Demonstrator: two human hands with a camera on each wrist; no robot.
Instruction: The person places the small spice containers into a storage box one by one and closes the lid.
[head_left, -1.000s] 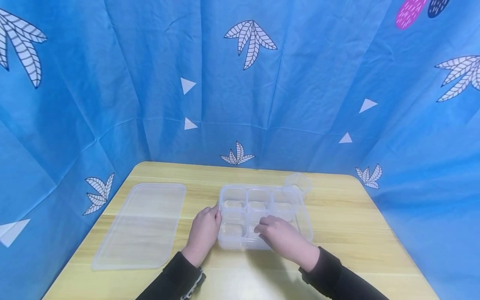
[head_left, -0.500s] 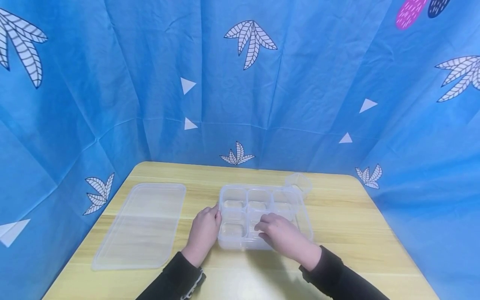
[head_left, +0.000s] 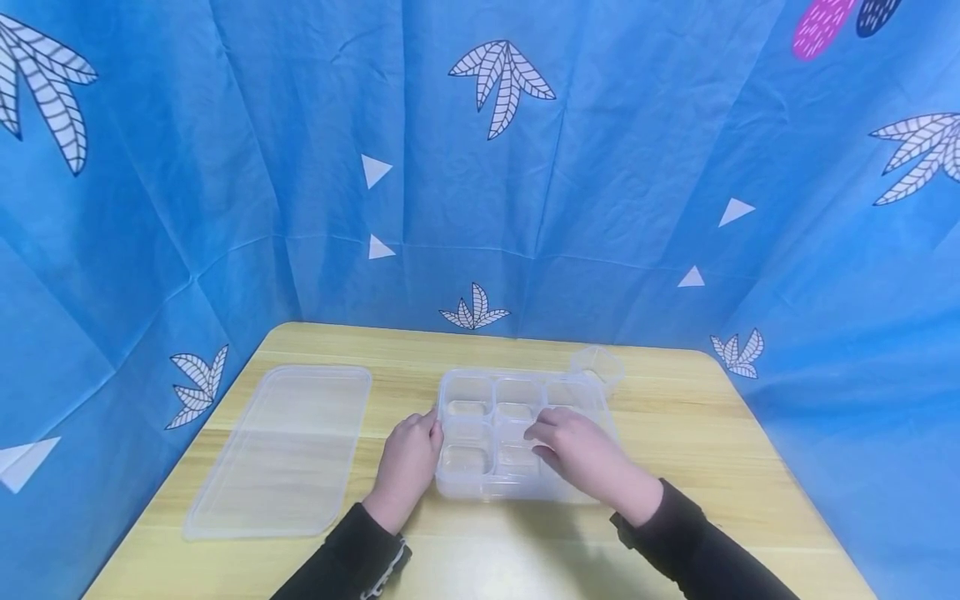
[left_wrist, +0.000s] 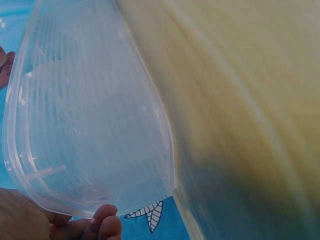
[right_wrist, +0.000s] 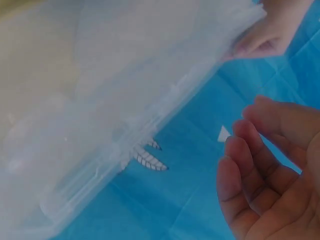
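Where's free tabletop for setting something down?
Widest: table right of the box, up to the right sleeve. Also: between lid and box, beyond the left hand; up front, between the sleeves. Crowded: the box, left hand gripping its side, right hand over it, round clear piece by its far right corner.

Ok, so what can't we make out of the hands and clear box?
Head view: the right hand hides part of the front right of the clear box.
Left wrist view: the left hand is cut off by the left and bottom edges.
Right wrist view: blur smears the clear box's finer detail.
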